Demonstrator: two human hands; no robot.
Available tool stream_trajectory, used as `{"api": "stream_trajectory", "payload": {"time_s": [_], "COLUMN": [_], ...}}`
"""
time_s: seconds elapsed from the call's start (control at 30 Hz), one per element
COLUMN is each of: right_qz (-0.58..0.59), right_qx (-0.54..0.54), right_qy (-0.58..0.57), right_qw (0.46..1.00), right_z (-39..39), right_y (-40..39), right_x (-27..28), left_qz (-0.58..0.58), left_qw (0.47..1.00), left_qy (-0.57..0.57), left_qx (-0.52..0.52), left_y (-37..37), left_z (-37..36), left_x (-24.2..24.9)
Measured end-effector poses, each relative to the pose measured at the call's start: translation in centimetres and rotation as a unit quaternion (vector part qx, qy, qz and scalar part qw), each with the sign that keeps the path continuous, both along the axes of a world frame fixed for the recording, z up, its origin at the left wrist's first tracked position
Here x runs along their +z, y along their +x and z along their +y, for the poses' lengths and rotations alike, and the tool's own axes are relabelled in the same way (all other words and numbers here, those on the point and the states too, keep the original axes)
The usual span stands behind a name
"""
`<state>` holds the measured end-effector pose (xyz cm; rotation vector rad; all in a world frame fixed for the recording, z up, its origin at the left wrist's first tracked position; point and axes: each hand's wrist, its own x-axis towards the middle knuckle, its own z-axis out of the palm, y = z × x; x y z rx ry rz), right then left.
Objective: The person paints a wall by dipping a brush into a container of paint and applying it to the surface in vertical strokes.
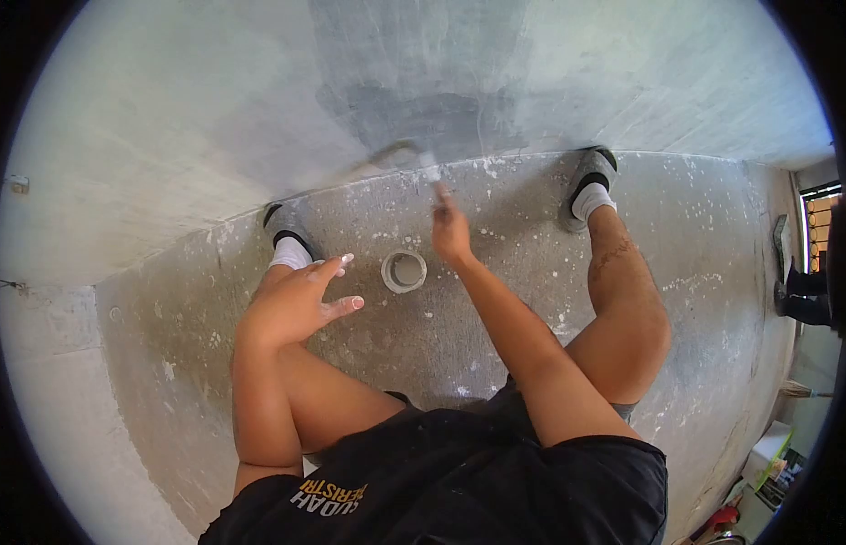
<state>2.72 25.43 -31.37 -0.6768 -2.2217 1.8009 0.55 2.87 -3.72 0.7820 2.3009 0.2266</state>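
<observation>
My right hand [451,232] is closed around the handle of a motion-blurred tool [429,166] with a pale shank and a wide, brownish head. The head is at the foot of the grey wall [441,82], too smeared to tell its kind or whether it touches. My left hand [300,300] hangs over my left knee with thumb and fingers apart, white smears on the fingertips, holding nothing. Between my hands, a round pale container [388,272] stands on the concrete floor [496,345]; its inside looks grey.
Darker grey patches mark the wall. White spatters dot the floor around my slippered feet [590,186]. At the far right are a barred opening [818,227], dark footwear [796,300], a broom-like thing [805,391] and a pile of mixed items [768,463].
</observation>
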Motion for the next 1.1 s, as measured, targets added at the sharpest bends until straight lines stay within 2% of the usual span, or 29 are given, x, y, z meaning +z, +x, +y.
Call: {"api": "stream_trajectory", "payload": {"time_s": [0.03, 0.07, 0.1, 0.17, 0.23, 0.27, 0.3, 0.33, 0.4, 0.43, 0.5, 0.53, 0.6, 0.63, 0.7, 0.73, 0.8, 0.83, 0.87, 0.9, 0.93, 1.0, 1.07, 1.1], "right_qz": [0.0, 0.047, 0.09, 0.062, 0.042, -0.02, -0.089, -0.091, -0.073, -0.063, -0.01, -0.027, 0.06, 0.05, 0.063, 0.063, 0.025, 0.028, 0.011, -0.005, -0.001, -0.083, -0.025, -0.011], "right_qx": [0.002, -0.154, -0.306, -0.302, -0.299, -0.167, -0.033, -0.044, 0.165, 0.159, -0.025, -0.15, -0.393, -0.396, -0.546, -0.545, -0.348, -0.346, -0.193, -0.035, -0.034, 0.013, -0.137, -0.225], "right_qy": [0.0, 0.0, -0.001, -0.035, -0.064, -0.063, -0.062, -0.056, 0.07, 0.073, 0.03, -0.046, 0.01, 0.017, -0.057, -0.057, -0.129, -0.132, -0.102, -0.067, -0.069, -0.019, -0.075, -0.092], "right_qw": [1.0, 0.987, 0.948, 0.951, 0.951, 0.984, 0.994, 0.993, 0.981, 0.983, 0.999, 0.987, 0.918, 0.917, 0.833, 0.834, 0.928, 0.928, 0.976, 0.997, 0.997, 0.996, 0.987, 0.97], "right_z": [-0.3, -0.8, -1.3, -1.2, -0.3, -0.3, -0.3, -0.1, -0.2, 0.4, 1.7, 2.8, 5.8, 8.0, 12.5, 12.3, 11.2, 10.2, 9.0, 8.1, 7.7, 6.6, 8.0, 9.6], "right_y": [-0.1, -0.3, -0.1, 0.8, -0.1, -0.4, 0.2, 0.4, -0.5, -1.3, -1.2, -0.5, 0.7, 1.4, 2.3, 2.7, 3.3, 3.2, 3.1, 2.8, 2.6, 2.4, 2.5, 2.9], "right_x": [-0.2, -0.4, 0.0, 1.2, 1.5, 0.7, 0.0, 0.1, 0.7, 0.1, -1.5, 0.0, -1.8, -3.9, -7.0, -5.0, -1.1, -1.8, -2.4, -2.8, -3.2, -4.1, -6.4, -5.7], "left_qz": [-0.001, -0.002, -0.003, 0.016, 0.028, 0.026, 0.018, 0.022, 0.037, 0.027, 0.013, 0.011, -0.009, -0.005, 0.0, -0.001, 0.004, 0.011, 0.018, 0.023, 0.021, 0.018, 0.0, -0.002], "left_qw": [1.0, 1.0, 1.0, 0.999, 0.999, 0.999, 0.999, 0.999, 0.998, 0.999, 0.999, 0.999, 0.998, 0.999, 0.999, 0.999, 1.0, 1.0, 0.999, 0.999, 0.999, 1.0, 0.999, 1.0], "left_qy": [0.001, 0.002, 0.001, 0.042, 0.035, 0.024, 0.029, 0.03, 0.035, 0.032, 0.031, 0.047, 0.063, 0.049, 0.039, 0.028, 0.015, 0.022, 0.028, 0.027, 0.028, 0.023, 0.033, 0.029], "left_qx": [0.005, 0.011, 0.011, 0.001, -0.007, -0.013, -0.021, -0.019, -0.024, -0.023, -0.022, -0.013, -0.009, 0.007, 0.025, 0.022, 0.021, 0.006, -0.011, -0.01, -0.009, -0.008, -0.004, -0.004], "left_y": [0.0, 0.1, 0.2, 0.1, -0.3, 0.0, 0.3, 0.2, 0.0, -0.1, -0.1, -0.3, -0.1, 0.0, 0.2, 0.3, 0.1, 0.1, 0.0, 0.0, 0.1, 0.1, 0.0, 0.0], "left_z": [0.0, -0.1, -0.3, -0.8, -0.4, -0.3, -0.3, -0.1, 0.4, 0.3, -0.5, -1.1, -0.9, -0.6, 0.1, 0.2, 0.1, 0.1, 0.0, 0.2, 0.4, 0.2, -0.1, -0.2], "left_x": [-0.1, -0.2, -0.6, -1.1, -0.6, -0.5, -0.5, -0.5, -0.4, -0.4, -0.8, -1.5, -2.1, -1.3, -0.6, -0.4, -0.1, -0.4, -0.6, -0.5, -0.5, -1.0, -1.9, -2.0]}}
